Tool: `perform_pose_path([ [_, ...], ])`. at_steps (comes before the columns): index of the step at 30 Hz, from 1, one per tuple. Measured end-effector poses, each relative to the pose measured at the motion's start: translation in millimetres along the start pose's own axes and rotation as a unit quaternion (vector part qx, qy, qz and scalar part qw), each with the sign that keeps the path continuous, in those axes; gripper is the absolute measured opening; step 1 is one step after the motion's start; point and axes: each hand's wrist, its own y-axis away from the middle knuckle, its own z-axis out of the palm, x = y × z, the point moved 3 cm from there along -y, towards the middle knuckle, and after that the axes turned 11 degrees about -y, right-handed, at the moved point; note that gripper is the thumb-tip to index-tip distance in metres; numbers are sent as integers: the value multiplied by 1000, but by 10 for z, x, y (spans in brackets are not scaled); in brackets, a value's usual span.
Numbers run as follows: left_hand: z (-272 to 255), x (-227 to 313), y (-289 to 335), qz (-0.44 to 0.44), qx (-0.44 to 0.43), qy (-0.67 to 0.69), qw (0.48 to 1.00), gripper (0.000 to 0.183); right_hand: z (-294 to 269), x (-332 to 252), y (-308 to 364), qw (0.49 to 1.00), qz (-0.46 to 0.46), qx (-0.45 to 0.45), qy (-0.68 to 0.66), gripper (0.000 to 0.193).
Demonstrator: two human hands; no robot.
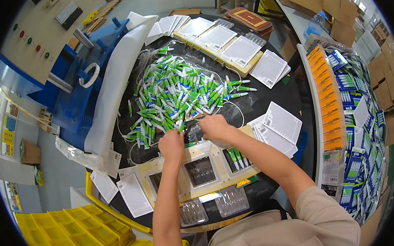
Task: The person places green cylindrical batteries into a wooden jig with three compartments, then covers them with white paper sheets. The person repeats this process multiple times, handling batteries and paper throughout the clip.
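Observation:
A large heap of small green, white and blue glue tubes (pixel 170 86) lies on the black round table. My left hand (pixel 171 145) is at the heap's near edge, its fingers pinched on a glue tube (pixel 181 125). To its right, my right hand (pixel 214 127) is curled with the fingers together; whatever its fingertips hold is hidden. Below both hands lies a cream-coloured frame (pixel 193 152) with three windows. Several tubes (pixel 238 159) lie side by side in its right window, while clear blister trays (pixel 200 171) show in the middle and left ones, the left partly behind my forearm.
White backing cards (pixel 276 127) lie right of the frame, with more cards (pixel 134 194) at its left. A second frame (pixel 219 42) carrying cards stands at the back. Clear blisters (pixel 232 201) lie nearest me. Packed tubes (pixel 359 158) fill a box at right; yellow bins (pixel 73 234) stand lower left.

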Motion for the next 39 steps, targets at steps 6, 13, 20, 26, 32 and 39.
perform_pose_path([
  [6,-542,154,1073,39,89,88,991,26,134,-231,-396,978,-84,-95,163,25],
  [13,-402,346,1772,80,147,88,982,28,-263,337,-309,995,38,76,-47,37],
  [20,-299,374,1834,90,214,70,970,30,33,619,285,977,21,182,-113,23],
  [26,-368,417,1845,131,222,67,964,36,-199,490,985,928,-16,289,-234,19],
  [32,-274,504,1732,228,137,17,964,36,159,195,2015,901,-89,357,-232,29],
  [39,-209,424,1709,240,82,49,966,41,565,-91,1976,908,-161,384,-37,34],
])
